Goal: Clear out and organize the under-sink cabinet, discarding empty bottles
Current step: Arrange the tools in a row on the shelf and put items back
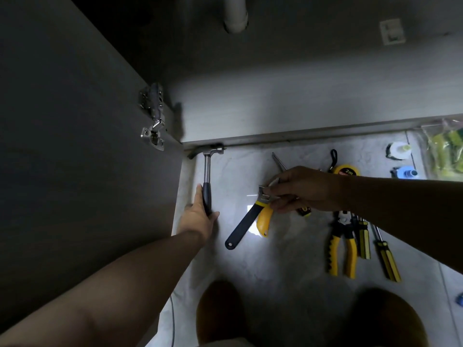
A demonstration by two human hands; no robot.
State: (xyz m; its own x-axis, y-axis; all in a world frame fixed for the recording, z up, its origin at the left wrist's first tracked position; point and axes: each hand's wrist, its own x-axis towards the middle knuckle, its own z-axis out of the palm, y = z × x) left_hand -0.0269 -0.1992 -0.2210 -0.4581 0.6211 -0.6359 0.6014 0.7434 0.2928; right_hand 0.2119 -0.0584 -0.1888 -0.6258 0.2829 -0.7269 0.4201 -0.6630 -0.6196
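Left hand [198,216] wraps the hammer [207,176]'s black rubbery grip; right hand [304,189] pinches the steel head of the wrench [246,221] on the glossy marble floor [275,266].

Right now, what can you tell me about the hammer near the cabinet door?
The hammer lies flat on the pale tiled floor, its metal claw head against the cabinet base and its shiny steel shaft running toward the person. The left hand rests on its black rubber-looking grip, beside the open dark cabinet door.

The right hand [304,189] hides part of the screwdriver [279,163] and tape measure [347,170]; the bag [444,151] is cut off at the right edge; bottle [406,172] labels unreadable.
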